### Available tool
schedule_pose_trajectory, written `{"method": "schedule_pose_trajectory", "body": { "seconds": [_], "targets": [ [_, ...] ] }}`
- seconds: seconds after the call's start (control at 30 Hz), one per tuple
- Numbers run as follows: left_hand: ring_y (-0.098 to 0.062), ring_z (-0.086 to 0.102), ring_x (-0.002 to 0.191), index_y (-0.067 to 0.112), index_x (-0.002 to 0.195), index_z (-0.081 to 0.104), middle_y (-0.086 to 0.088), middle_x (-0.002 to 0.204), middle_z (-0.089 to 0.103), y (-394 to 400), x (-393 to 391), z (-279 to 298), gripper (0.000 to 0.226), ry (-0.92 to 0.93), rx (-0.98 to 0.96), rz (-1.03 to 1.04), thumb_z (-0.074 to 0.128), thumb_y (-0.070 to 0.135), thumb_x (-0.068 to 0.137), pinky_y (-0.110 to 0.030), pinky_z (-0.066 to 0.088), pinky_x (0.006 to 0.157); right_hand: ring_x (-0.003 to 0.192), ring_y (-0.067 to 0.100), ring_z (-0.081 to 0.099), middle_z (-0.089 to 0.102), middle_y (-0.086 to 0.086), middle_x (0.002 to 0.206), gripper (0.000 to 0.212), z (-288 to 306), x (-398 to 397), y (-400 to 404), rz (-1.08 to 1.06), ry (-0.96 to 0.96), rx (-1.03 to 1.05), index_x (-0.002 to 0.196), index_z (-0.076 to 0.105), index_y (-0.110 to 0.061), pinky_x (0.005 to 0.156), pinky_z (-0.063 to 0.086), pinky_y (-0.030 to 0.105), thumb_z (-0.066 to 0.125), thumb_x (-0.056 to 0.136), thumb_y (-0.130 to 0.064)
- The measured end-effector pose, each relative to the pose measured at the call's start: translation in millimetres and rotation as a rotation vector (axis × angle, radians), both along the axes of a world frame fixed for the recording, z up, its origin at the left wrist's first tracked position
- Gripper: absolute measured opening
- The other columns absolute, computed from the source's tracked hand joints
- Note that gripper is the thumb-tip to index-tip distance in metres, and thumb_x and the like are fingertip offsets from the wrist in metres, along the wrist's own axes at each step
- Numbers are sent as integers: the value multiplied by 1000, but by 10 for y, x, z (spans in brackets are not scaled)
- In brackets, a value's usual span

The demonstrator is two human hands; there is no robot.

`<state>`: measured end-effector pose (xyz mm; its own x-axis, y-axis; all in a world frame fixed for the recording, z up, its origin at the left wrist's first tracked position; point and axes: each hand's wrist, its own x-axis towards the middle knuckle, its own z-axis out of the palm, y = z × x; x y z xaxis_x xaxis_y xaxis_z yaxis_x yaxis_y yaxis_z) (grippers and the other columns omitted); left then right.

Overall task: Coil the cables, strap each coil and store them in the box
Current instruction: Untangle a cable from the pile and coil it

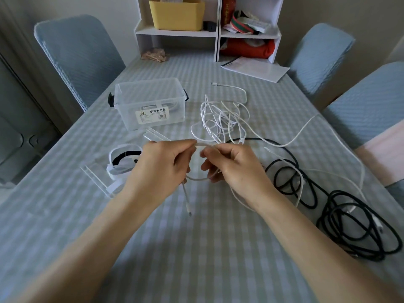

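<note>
Soft, dim daylight, faint shadows, wide-angle bending at edges.

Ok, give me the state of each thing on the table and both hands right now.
left hand: pinches the white cable
right hand: grips the same cable's loop
white cable: first loop formed, plug end dangling
white tangle: uncoiled on the table
black cable: loose, unstrapped
clear box: open, one coil seemingly inside
lid: off, beside the straps
straps: unused

The tablecloth (218,248) is pale blue-and-white check. White cables (220,119) tangle beside black cables (341,217). The box (150,103) is clear with black latches. The basket (178,15) is yellow.
</note>
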<state>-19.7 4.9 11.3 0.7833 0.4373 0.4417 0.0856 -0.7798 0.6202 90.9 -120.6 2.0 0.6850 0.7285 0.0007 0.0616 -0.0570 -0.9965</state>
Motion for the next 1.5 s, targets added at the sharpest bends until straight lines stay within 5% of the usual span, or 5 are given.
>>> {"method": "schedule_pose_trajectory", "body": {
  "seconds": [0.2,0.43,0.73,1.0,1.5],
  "targets": [
    [-8,57,39,12,85,74,3,53,63,106,28,16,21,-68,-284,262,58,20,97,-25,44,40,67,15,67,74,3,85,23,-4,30,-57,87,2,-65,116,64,-18,65,55,29,66,93,-20],
    [-13,49,39,21,89,76,3,44,58,157,84,-34,18,-95,-544,364,60,25,96,-22,38,37,77,13,66,63,-12,107,64,-107,-57,-86,156,-539,-69,129,46,-36,72,56,28,83,77,-24],
    [-14,49,36,19,99,66,-3,51,62,-49,63,-48,14,-130,-517,257,53,25,100,-21,37,39,64,19,68,72,3,79,14,-68,-68,-42,-9,-110,210,103,56,-11,64,54,25,66,93,-13],
    [-24,54,40,14,89,55,-7,55,64,-145,52,-64,12,-75,-624,143,52,19,99,-28,41,40,76,18,73,77,6,88,19,-20,6,-32,-32,260,210,102,68,-7,64,55,24,52,101,-17],
    [-18,59,47,24,93,58,-5,57,64,-142,0,-39,12,88,-375,81,56,12,90,-33,45,49,65,11,62,63,-1,66,22,-12,48,-62,-37,135,88,92,74,-14,68,56,28,54,101,-21]
  ]
}}
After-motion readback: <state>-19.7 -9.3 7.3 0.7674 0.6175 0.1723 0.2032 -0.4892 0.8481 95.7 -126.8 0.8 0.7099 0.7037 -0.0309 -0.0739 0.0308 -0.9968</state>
